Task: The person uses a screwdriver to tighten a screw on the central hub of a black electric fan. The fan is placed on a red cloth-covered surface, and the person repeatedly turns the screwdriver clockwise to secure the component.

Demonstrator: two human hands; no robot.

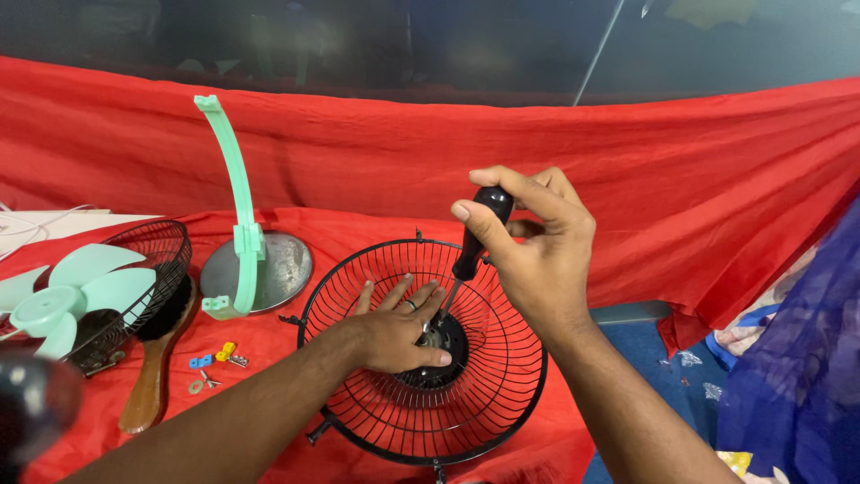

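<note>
Bright, even light, soft shadows; only the lower-left corner is blurred.

A bright red cloth drapes the table and rises as a creased backdrop from nine to three o'clock. Above it, at twelve o'clock, runs a dark glossy glass pane with dim reflections, crossed by a thin pale slanted rod. At four o'clock lies blue floor, with a sheer blue fabric beside it. The light is even and soft.
</note>
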